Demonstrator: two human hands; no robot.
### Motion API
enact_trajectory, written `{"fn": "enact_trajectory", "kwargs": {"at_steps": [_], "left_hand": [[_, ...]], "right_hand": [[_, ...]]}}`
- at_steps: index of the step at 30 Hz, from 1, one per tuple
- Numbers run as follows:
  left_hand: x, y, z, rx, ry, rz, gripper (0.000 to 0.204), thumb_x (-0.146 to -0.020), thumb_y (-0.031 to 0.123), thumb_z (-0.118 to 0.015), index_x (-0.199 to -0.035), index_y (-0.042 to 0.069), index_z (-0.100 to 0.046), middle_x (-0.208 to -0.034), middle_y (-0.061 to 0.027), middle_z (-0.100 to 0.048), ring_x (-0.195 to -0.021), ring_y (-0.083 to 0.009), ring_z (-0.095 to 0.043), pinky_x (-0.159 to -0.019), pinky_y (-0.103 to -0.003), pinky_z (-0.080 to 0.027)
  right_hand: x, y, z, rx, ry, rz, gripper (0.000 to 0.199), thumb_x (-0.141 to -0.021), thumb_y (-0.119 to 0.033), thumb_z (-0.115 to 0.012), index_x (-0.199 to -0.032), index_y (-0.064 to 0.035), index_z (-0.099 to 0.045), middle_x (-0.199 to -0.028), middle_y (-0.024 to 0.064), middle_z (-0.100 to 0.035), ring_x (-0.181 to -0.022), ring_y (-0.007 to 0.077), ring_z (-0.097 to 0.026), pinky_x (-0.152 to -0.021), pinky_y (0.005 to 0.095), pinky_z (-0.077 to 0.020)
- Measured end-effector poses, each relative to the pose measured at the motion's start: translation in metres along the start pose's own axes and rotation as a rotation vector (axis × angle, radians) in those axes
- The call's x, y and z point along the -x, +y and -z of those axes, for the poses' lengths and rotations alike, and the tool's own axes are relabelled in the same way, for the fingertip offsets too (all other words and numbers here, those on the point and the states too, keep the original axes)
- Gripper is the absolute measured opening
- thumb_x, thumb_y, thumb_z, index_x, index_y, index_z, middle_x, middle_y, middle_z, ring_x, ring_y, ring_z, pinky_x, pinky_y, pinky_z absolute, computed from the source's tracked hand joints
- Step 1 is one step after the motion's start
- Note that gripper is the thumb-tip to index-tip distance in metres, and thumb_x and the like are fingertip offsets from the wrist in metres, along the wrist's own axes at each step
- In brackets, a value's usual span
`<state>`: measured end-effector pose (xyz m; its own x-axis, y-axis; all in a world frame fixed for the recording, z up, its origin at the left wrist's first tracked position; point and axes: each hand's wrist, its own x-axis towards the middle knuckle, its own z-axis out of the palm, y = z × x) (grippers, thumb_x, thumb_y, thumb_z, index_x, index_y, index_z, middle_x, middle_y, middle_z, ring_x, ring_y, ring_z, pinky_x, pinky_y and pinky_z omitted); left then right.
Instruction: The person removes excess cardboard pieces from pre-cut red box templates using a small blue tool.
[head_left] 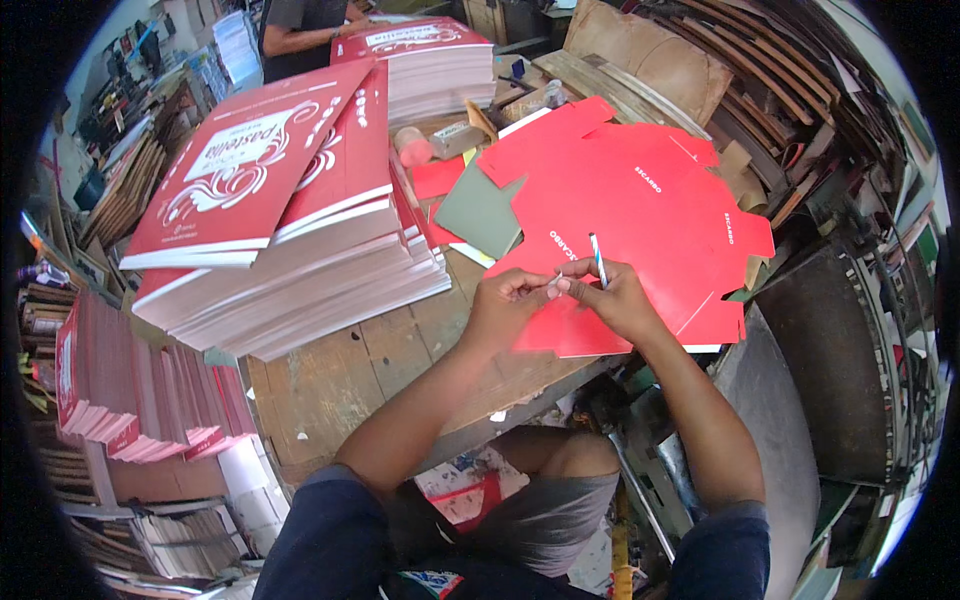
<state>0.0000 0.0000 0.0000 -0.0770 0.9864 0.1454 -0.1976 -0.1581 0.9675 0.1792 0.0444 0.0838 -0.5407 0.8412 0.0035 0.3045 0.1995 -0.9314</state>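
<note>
At left, a red stack (320, 295) stands on the table (345, 385). The left hand (508, 302) has its fingertips pressed together, meeting those of the right hand (615, 297); whether a small bit lies between them, I cannot tell. The right also holds a striped stick (597, 257) near upright. Beneath both lies the red card (655, 225); a light pinch and the stick kept off the card would serve best

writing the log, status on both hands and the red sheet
Left hand, right hand meeting at fingertips; striped stick in right. Red sheet beneath. Paper stack left, clear of hands.
</note>
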Motion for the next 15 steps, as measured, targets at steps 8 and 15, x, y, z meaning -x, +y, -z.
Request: {"fn": "enact_trajectory", "kwargs": {"at_steps": [8, 15], "left_hand": [[-0.0006, 0.0021, -0.0011, -0.165, 0.012, -0.248, 0.016, -0.083, 0.011, -0.076, -0.094, 0.001, -0.072, -0.081, -0.0043, -0.065, -0.073, -0.0083, -0.058, -0.067, -0.025, -0.047], [-0.0007, -0.0014, -0.001, -0.162, 0.025, -0.254, 0.017, -0.081, 0.01, -0.077, -0.095, 0.001, -0.072, -0.082, -0.0055, -0.066, -0.073, -0.0094, -0.059, -0.068, -0.026, -0.048]], "right_hand": [[-0.0018, 0.0027, -0.0008, 0.02, 0.038, -0.001, 0.023, -0.089, -0.017, -0.072, -0.101, 0.0024, -0.07, -0.091, 0.0062, -0.071, -0.081, 0.0103, -0.062, -0.072, 0.0259, -0.0498], [0.0008, -0.001, -0.0028, 0.018, 0.053, 0.026, 0.021, -0.089, -0.018, -0.072, -0.099, 0.0003, -0.07, -0.087, 0.0045, -0.069, -0.077, 0.0096, -0.061, -0.071, 0.026, -0.051]]}}
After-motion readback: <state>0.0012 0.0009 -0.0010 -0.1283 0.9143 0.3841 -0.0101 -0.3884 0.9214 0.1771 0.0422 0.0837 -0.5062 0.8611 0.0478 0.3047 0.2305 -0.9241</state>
